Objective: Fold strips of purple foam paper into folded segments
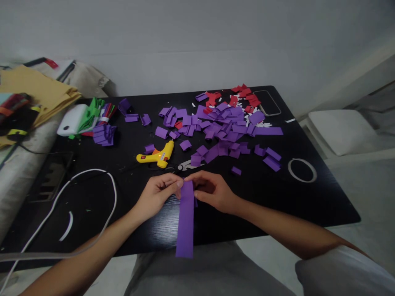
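Observation:
A long purple paper strip [186, 222] hangs down toward the table's front edge, its top end between my two hands. My left hand [161, 193] pinches the strip's upper left side with thumb and fingers. On the other side, my right hand [214, 191] is closed at the upper right edge, index finger on the top and thumb near the side. A small purple bit shows behind the strip by the right thumb. Just beyond my hands lie scissors [188, 165], partly covered by purple pieces, and a yellow glue gun [156, 156].
Folded purple paper pieces [225, 123] are heaped mid-table, with red pieces [247, 95] and white scraps behind. A roll of tape or ring [302, 170] lies right. A white cable [114, 185] loops at left, near bundled green strips [92, 113]. A stool [336, 129] stands right.

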A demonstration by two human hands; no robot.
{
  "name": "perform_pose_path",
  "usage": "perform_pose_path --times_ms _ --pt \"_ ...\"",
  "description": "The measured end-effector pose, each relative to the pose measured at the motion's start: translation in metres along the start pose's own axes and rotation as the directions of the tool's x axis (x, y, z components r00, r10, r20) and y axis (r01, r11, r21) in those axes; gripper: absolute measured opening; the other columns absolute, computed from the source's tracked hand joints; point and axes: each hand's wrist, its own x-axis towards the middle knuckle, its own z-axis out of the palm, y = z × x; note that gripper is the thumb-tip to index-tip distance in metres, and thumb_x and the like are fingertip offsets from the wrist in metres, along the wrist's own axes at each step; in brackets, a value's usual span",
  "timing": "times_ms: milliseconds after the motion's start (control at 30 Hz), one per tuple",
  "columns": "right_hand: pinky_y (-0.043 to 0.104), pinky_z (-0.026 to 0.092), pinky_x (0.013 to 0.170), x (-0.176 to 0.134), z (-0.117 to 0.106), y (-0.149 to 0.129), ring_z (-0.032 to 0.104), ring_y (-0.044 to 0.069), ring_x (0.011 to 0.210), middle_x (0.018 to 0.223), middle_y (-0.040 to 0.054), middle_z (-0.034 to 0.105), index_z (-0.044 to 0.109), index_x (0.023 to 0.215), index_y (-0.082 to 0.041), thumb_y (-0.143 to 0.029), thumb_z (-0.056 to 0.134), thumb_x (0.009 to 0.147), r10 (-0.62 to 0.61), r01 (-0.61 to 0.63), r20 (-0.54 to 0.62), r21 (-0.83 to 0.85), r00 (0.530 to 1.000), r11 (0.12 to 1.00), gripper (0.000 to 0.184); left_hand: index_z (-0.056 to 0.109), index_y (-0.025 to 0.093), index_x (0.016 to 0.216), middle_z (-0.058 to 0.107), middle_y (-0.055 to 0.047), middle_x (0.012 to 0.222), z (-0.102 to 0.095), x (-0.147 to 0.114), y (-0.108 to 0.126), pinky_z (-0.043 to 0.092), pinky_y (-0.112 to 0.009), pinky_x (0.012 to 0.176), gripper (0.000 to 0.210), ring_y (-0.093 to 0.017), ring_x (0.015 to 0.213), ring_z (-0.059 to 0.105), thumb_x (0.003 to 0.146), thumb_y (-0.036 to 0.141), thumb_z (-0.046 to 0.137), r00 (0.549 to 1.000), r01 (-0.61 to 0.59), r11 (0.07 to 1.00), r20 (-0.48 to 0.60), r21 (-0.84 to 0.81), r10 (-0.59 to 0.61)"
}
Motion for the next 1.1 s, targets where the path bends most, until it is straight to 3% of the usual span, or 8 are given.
perform_pose_path --times_ms 167,300,367,467,533,667,833,1100 --pt "0.030 0.056 0.081 0.002 0.002 -0.001 0.072 0.016 0.086 0.094 0.0028 0.077 0.078 0.097 -0.021 -0.026 0.077 0.088 0.048 -0.065 -0.168 -0.096 0.985 0.993 0.011 0.078 0.017 0.094 0.073 -0.001 0.071 0.002 -0.003 -0.003 0.055 -0.022 0.068 0.018 -0.013 0.067 0.068 0.097 0.031 0.068 0.999 -0.039 0.999 0.012 0.015 0.039" --pt "0.031 0.057 0.080 0.005 0.002 -0.001 0.071 0.017 0.081 0.088 0.0018 0.078 0.078 0.090 -0.020 -0.031 0.078 0.086 0.099 -0.125 -0.243 -0.092 0.965 0.988 0.011 0.073 0.019 0.111 0.075 -0.002 0.086 0.005 -0.006 -0.008 0.057 -0.024 0.076 0.017 -0.014 0.078 0.071 0.097 0.027 0.067 0.990 -0.142 0.989 0.025 0.041 0.141" --pt "0.030 0.057 0.078 0.005 0.003 0.000 0.070 0.016 0.077 0.085 0.0006 0.077 0.077 0.086 -0.020 -0.029 0.081 0.083 0.128 -0.148 -0.242 -0.067 0.962 0.987 0.011 0.070 0.020 0.114 0.073 0.000 0.087 0.007 -0.007 -0.011 0.057 -0.023 0.075 0.019 -0.012 0.076 0.069 0.095 0.025 0.071 0.984 -0.179 0.981 0.001 0.073 0.180" --pt "0.029 0.057 0.077 0.005 0.005 0.002 0.070 0.015 0.076 0.082 -0.0007 0.077 0.076 0.085 -0.020 -0.029 0.086 0.077 0.177 -0.178 -0.195 0.016 0.965 0.984 0.015 0.069 0.020 0.097 0.069 0.004 0.073 0.011 -0.007 -0.012 0.053 -0.018 0.064 0.005 -0.009 0.064 0.064 0.095 0.023 0.071 0.978 -0.183 0.970 -0.074 0.161 0.197" --pt "0.030 0.057 0.080 0.004 0.006 0.003 0.072 0.016 0.078 0.083 -0.0008 0.077 0.076 0.087 -0.020 -0.029 0.088 0.074 0.220 -0.209 -0.163 0.082 0.962 0.974 0.020 0.067 0.019 0.089 0.068 0.005 0.066 0.012 -0.007 -0.012 0.052 -0.016 0.060 0.007 -0.008 0.058 0.063 0.095 0.023 0.070 0.972 -0.181 0.964 -0.111 0.193 0.205" --pt "0.030 0.057 0.082 0.005 0.006 0.003 0.072 0.015 0.079 0.084 -0.0005 0.078 0.075 0.085 -0.020 -0.029 0.091 0.070 0.282 -0.263 -0.164 0.130 0.945 0.956 0.024 0.066 0.020 0.088 0.070 0.005 0.066 0.012 -0.007 -0.012 0.053 -0.017 0.059 0.007 -0.008 0.057 0.066 0.093 0.021 0.071 0.960 -0.210 0.954 -0.137 0.215 0.242" --pt "0.028 0.057 0.070 0.006 0.005 0.000 0.067 0.013 0.068 0.075 -0.0020 0.074 0.073 0.077 -0.019 -0.030 0.089 0.073 0.296 -0.281 -0.197 0.101 0.935 0.954 0.020 0.065 0.019 0.085 0.072 0.004 0.066 0.013 -0.008 -0.011 0.055 -0.018 0.058 0.010 -0.009 0.057 0.067 0.092 0.020 0.072 0.955 -0.225 0.943 -0.138 0.243 0.264" --pt "0.029 0.062 0.068 0.005 0.004 -0.002 0.071 0.015 0.069 0.078 0.0003 0.077 0.079 0.080 -0.018 -0.032 0.085 0.076 0.308 -0.284 -0.189 0.145 0.932 0.948 0.015 0.066 0.019 0.083 0.073 0.002 0.066 0.013 -0.008 -0.010 0.057 -0.021 0.059 0.014 -0.012 0.057 0.068 0.091 0.027 0.074 0.960 -0.168 0.959 -0.183 0.227 0.212"
